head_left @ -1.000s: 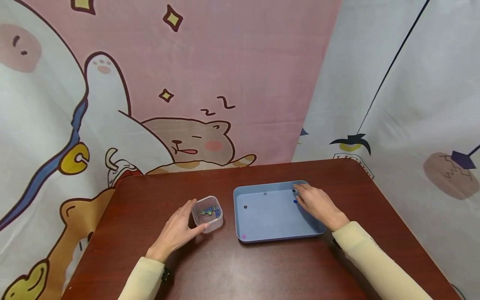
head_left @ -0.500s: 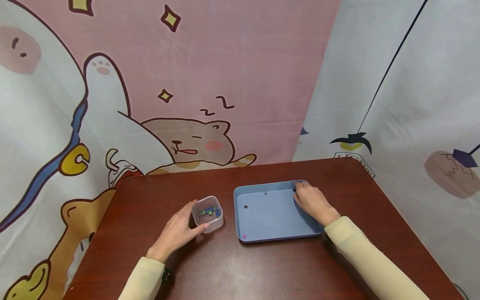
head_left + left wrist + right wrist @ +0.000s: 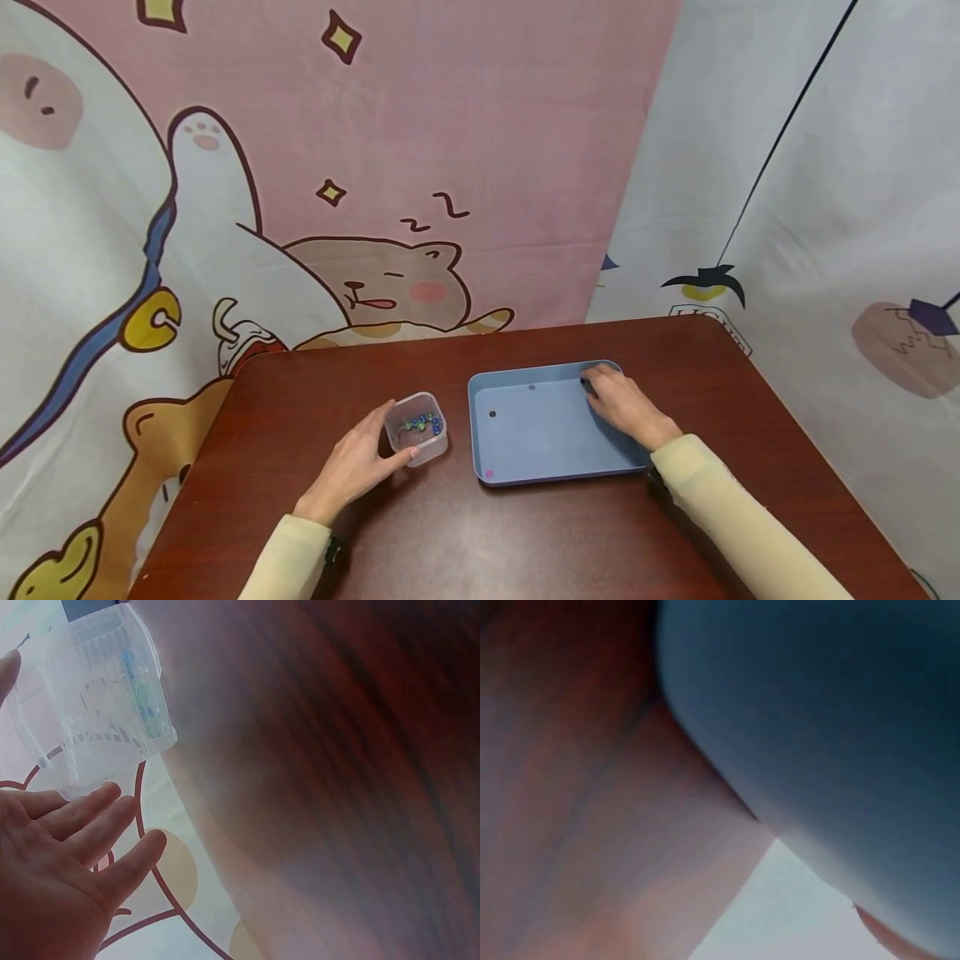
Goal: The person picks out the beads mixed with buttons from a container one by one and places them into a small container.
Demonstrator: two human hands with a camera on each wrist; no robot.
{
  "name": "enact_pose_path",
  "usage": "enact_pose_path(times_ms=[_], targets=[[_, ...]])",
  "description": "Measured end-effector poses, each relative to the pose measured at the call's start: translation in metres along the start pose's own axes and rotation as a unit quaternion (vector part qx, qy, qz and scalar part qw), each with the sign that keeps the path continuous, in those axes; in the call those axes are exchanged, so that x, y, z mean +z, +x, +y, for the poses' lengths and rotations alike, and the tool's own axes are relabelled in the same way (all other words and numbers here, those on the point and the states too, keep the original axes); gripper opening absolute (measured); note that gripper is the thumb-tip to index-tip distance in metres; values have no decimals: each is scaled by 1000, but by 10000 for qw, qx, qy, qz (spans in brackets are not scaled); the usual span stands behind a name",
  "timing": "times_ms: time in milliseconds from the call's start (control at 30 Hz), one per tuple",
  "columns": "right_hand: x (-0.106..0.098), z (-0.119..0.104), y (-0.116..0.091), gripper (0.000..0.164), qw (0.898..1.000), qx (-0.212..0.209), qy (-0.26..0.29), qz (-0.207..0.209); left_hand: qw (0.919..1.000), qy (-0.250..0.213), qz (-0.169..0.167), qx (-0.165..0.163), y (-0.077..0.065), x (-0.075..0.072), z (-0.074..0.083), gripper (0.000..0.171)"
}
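A small clear plastic box (image 3: 417, 428) with several blue and green beads (image 3: 422, 422) in it stands on the table. My left hand (image 3: 355, 461) holds it from the left, thumb at the near side and fingers at the far side. In the left wrist view the fingers (image 3: 112, 817) touch the box (image 3: 97, 697). My right hand (image 3: 625, 407) reaches into the blue tray (image 3: 540, 433), fingers bent down at the far right corner. A dark bead (image 3: 582, 381) shows at its fingertips. Whether they pinch anything is hidden.
A brown bead (image 3: 492, 414), a grey bead (image 3: 532, 387) and a pink bead (image 3: 490, 473) lie in the tray. The tray's raised wall borders the right hand. Behind the brown table (image 3: 337, 375) hangs a printed cloth (image 3: 487, 125).
My right hand has closed in on the tray's far right corner, its fingertips drawing together. The blue bead seen there earlier is out of sight, and the dark bead sits slightly further left. The left hand stays.
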State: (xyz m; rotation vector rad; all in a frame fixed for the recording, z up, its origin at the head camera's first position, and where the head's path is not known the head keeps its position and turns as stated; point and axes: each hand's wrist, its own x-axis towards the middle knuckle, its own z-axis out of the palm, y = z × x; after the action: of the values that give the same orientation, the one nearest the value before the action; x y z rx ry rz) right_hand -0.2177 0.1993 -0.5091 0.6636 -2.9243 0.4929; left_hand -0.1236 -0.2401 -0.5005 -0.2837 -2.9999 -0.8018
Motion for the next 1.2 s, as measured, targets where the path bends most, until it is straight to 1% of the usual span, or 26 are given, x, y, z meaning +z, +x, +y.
enact_pose_path(times_ms=[133, 300, 500, 833, 1033, 1200], targets=[[2, 4, -2, 38, 9997, -74, 178, -136, 10000, -16, -3, -28, 0, 1, 0, 97], [3, 8, -2, 39, 9995, -169, 222, -165, 10000, -38, -10, -77, -1, 2, -1, 97], [4, 10, -3, 38, 9993, -258, 255, -118, 10000, -61, 65, -39, -1, 3, -2, 95], [8, 10, -3, 33, 9992, -296, 255, -30, 9999, -99, 92, -75, -2, 4, -2, 96], [8, 11, -2, 28, 9991, -279, 279, -119, 9998, -112, 96, -94, -2, 4, -2, 96], [8, 12, -1, 29, 9989, -206, 362, -206, 9998, -119, 114, -88, -2, 3, -1, 95]])
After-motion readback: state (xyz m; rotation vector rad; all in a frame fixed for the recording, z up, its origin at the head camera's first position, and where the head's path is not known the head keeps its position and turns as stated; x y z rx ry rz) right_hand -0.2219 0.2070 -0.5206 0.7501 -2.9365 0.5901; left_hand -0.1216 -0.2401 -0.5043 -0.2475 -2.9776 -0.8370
